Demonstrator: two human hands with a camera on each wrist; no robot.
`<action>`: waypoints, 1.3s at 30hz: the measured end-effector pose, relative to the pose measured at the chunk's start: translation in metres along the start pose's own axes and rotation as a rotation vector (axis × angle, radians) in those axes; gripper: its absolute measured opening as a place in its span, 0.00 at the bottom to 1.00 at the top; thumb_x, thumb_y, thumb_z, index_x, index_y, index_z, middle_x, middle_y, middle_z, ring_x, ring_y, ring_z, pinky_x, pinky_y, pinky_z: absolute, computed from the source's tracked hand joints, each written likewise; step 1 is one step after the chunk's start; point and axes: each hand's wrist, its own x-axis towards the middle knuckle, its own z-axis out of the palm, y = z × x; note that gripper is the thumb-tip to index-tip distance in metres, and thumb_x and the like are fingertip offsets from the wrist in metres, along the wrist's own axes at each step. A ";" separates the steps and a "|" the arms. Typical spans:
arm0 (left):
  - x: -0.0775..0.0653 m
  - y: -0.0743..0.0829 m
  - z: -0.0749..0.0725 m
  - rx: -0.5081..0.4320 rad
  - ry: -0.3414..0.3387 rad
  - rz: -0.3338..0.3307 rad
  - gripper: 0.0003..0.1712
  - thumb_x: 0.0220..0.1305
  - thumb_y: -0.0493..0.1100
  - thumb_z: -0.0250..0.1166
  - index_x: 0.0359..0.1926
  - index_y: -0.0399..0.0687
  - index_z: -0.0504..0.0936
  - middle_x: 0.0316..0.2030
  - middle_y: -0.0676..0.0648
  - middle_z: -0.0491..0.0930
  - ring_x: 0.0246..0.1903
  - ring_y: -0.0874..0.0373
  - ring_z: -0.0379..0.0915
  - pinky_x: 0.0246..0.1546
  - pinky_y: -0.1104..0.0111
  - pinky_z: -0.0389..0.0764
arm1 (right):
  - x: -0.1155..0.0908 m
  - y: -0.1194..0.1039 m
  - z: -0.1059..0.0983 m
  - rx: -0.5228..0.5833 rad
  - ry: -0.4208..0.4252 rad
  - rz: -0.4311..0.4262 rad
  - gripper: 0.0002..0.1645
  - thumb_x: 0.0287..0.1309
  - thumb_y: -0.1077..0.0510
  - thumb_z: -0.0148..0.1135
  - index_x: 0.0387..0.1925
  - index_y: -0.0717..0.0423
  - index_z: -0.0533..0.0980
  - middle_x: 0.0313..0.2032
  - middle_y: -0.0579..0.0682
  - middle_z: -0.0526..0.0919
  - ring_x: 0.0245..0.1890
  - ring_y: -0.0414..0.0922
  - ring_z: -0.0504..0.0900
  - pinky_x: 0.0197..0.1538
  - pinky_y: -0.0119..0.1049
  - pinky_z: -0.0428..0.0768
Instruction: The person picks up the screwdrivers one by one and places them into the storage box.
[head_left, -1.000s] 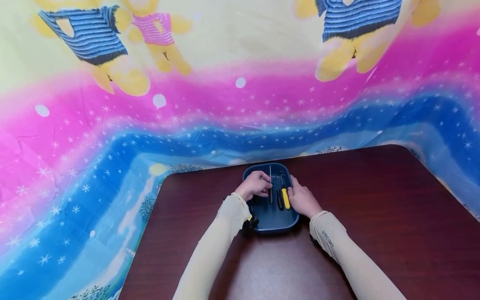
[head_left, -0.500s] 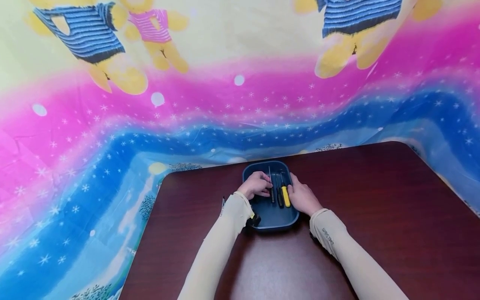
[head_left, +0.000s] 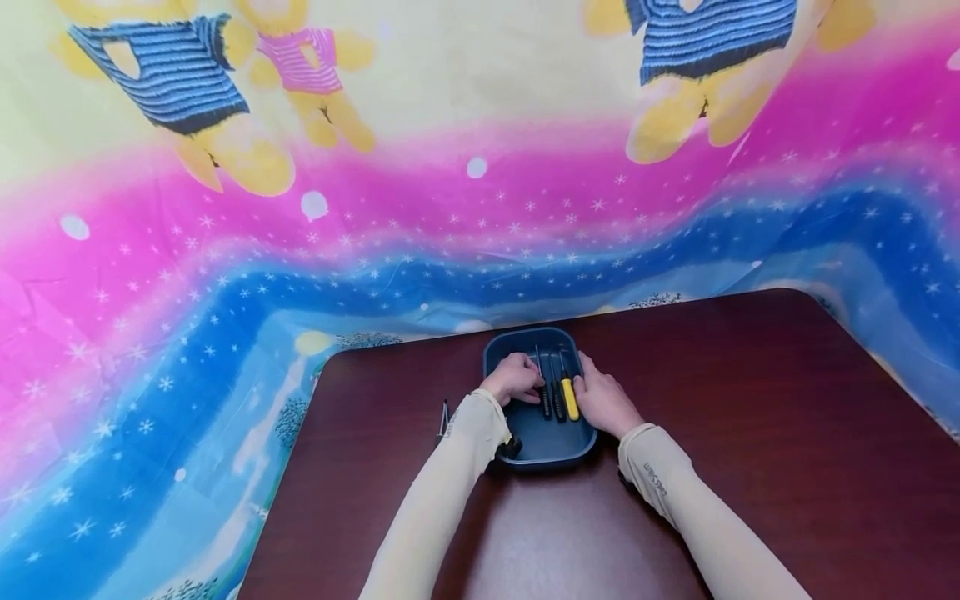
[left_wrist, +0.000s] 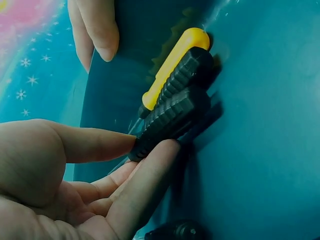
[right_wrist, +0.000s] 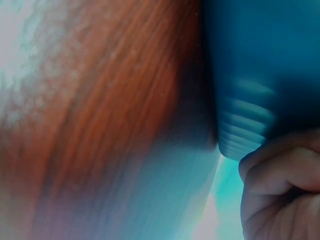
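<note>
A dark blue tray [head_left: 542, 446] rests on the table, with several tools inside. My left hand [head_left: 514, 379] reaches over its left side and pinches a black-handled screwdriver [left_wrist: 172, 112] between thumb and fingers, near the shaft end of the handle. Close alongside lie another black-handled screwdriver [left_wrist: 189, 70] and one with a yellow handle [left_wrist: 172, 65], all roughly parallel. My right hand [head_left: 606, 404] grips the tray's right rim, fingers curled at the wall in the right wrist view. Under the left wrist sits a small black object [head_left: 512, 447], mostly hidden by the sleeve.
The brown wooden table [head_left: 750, 400] has rounded far corners. Beside the left sleeve a thin metal object [head_left: 444, 414] shows, its rest hidden by the forearm. A printed cloth [head_left: 420, 208] with bears and snowflakes hangs close behind the table.
My left hand has shifted the black-handled screwdriver slightly toward me and closer to the other black handle. The right hand keeps its hold on the tray. More of the metal object shows beside the sleeve.
</note>
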 end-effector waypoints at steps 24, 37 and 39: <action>0.004 -0.003 0.010 0.151 0.049 0.054 0.02 0.73 0.33 0.60 0.40 0.41 0.79 0.38 0.45 0.80 0.32 0.53 0.83 0.39 0.63 0.89 | -0.003 0.000 0.000 0.001 0.018 -0.016 0.36 0.82 0.53 0.39 0.83 0.59 0.44 0.65 0.70 0.76 0.55 0.58 0.83 0.58 0.57 0.80; 0.000 -0.001 0.011 0.131 0.030 0.051 0.03 0.71 0.33 0.64 0.43 0.37 0.79 0.39 0.43 0.79 0.31 0.54 0.84 0.39 0.63 0.89 | -0.002 0.001 0.001 0.009 0.016 -0.024 0.36 0.82 0.53 0.38 0.83 0.57 0.44 0.67 0.69 0.75 0.57 0.58 0.83 0.58 0.57 0.80; 0.000 -0.001 0.010 0.127 0.028 0.051 0.03 0.71 0.33 0.64 0.43 0.37 0.79 0.40 0.43 0.79 0.31 0.52 0.85 0.39 0.62 0.89 | -0.002 0.001 0.001 0.013 0.014 -0.024 0.36 0.83 0.53 0.38 0.83 0.57 0.44 0.68 0.69 0.74 0.58 0.59 0.82 0.59 0.57 0.79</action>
